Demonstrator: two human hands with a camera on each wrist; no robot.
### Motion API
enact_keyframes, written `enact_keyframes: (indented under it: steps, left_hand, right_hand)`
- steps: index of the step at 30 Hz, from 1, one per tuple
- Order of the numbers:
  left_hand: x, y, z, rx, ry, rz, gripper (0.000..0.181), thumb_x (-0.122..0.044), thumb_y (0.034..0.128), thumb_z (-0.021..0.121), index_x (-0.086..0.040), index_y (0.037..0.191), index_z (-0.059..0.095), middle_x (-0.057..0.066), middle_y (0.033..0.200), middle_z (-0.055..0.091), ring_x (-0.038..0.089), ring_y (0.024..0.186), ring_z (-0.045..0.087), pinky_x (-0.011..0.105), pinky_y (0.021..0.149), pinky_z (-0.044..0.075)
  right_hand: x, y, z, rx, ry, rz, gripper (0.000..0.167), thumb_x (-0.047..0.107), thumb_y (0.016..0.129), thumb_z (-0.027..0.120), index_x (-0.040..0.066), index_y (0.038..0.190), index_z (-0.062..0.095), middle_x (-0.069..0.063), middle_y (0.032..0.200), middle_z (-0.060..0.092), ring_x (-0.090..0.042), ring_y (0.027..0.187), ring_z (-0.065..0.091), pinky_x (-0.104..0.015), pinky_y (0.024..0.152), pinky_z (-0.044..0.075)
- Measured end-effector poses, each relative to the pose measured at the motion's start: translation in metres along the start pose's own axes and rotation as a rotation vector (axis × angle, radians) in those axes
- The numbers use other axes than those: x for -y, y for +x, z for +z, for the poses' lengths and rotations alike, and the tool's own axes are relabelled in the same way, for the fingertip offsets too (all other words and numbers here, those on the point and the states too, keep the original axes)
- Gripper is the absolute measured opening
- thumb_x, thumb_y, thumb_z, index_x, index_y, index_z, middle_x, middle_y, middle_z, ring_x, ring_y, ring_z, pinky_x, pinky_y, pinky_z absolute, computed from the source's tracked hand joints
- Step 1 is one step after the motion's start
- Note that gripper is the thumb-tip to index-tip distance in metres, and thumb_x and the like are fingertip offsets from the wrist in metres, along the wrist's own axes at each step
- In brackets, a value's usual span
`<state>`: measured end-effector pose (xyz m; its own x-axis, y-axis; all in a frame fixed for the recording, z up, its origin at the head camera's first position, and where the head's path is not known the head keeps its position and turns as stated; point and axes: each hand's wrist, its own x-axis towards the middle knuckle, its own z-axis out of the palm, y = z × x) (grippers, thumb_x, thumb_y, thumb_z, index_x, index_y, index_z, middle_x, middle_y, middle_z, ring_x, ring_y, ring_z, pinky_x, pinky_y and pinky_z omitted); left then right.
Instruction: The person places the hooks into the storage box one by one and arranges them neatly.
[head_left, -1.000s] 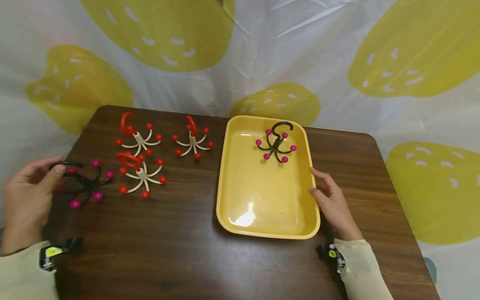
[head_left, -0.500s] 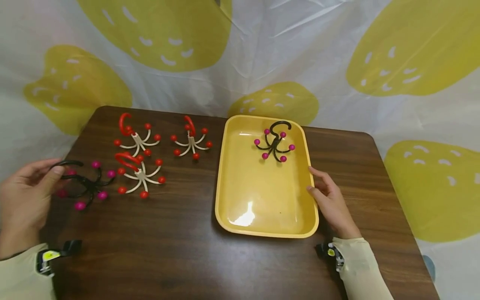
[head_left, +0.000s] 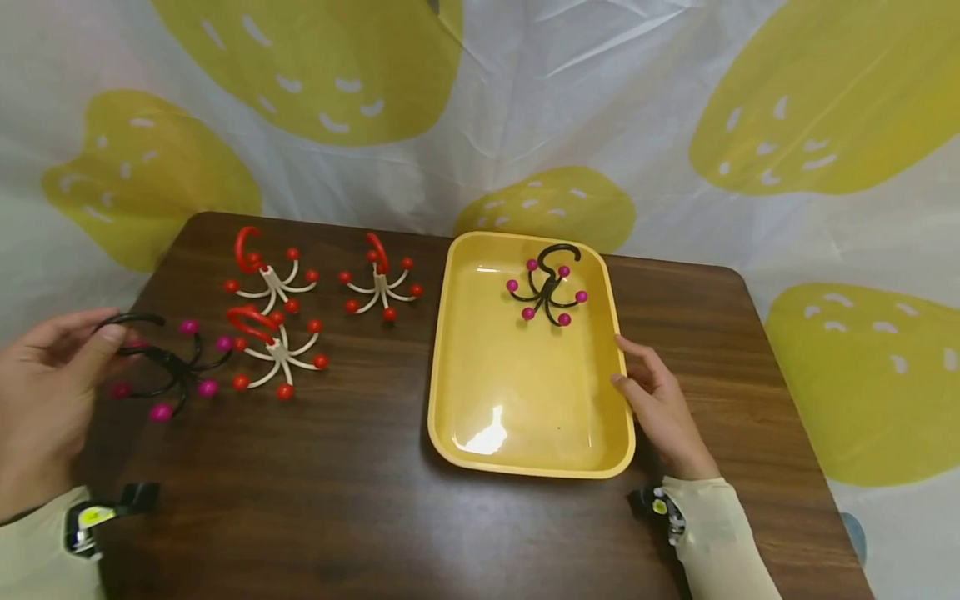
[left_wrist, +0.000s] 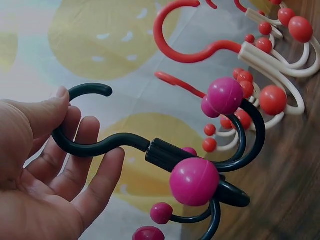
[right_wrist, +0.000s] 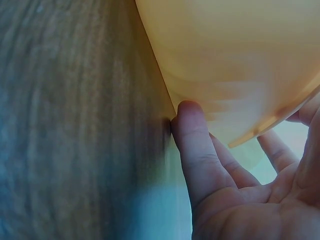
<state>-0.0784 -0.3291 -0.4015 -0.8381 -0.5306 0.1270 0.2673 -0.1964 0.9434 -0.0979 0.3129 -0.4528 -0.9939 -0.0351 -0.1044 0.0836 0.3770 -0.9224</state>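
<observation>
My left hand (head_left: 48, 400) pinches the curved hook of a black multi-arm hanger (left_wrist: 167, 155) between thumb and fingers. Its several curved arms end in magenta balls and spread to the right, near the table's left side. Whether they touch the table I cannot tell. My right hand (head_left: 663, 408) holds the right side of a yellow tray (head_left: 442, 367), thumb and a fingertip at the rim. In the right wrist view, other fingers (right_wrist: 192, 135) lie along the tray's outer wall. A matching black hanger (head_left: 550, 289) lies inside the tray, toward its far end.
Three cream hangers with red hooks and red balls rest on the table's left part: one at the back (head_left: 272, 279), one in front (head_left: 279, 350), and one nearer the tray (head_left: 380, 283). A fruit-print cloth (head_left: 360, 183) hangs behind the brown table (head_left: 300, 483).
My left hand still pinches the black hanger, which has swung slightly. The right hand stays at the tray's side. The whole view has shifted a little.
</observation>
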Motion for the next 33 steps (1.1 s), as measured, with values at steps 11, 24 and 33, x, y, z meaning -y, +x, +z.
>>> enact_keyframes:
  steps: [11,24,33]
  left_hand:
    - [-0.015,0.000,0.019,0.063,0.046,0.067,0.022,0.015,0.0918,0.071,0.014,0.114,0.072,0.007,0.081,0.078,0.011,0.072,0.077,0.020,0.060,0.061]
    - [-0.037,0.002,0.050,0.122,0.210,0.151,0.024,0.008,0.0931,0.074,0.010,0.117,0.074,0.001,0.087,0.078,0.007,0.077,0.075,0.015,0.063,0.060]
    - [-0.053,-0.005,0.066,0.127,0.281,0.168,0.022,0.008,0.0937,0.073,0.008,0.115,0.076,-0.003,0.082,0.077,0.005,0.074,0.073,0.012,0.062,0.058]
  right_hand:
    - [0.002,-0.002,-0.001,0.012,-0.005,-0.002,0.055,0.020,0.110,0.057,0.023,0.163,0.040,-0.034,0.131,0.063,-0.014,0.092,0.073,-0.030,0.076,0.065]
    - [0.002,0.000,0.001,-0.007,-0.032,-0.030,0.055,0.016,0.109,0.056,0.019,0.162,0.042,-0.035,0.127,0.065,-0.011,0.090,0.073,-0.029,0.075,0.064]
    - [0.002,0.002,0.001,-0.008,-0.033,-0.022,0.055,0.016,0.109,0.056,0.021,0.162,0.042,-0.035,0.128,0.065,-0.012,0.091,0.073,-0.029,0.075,0.064]
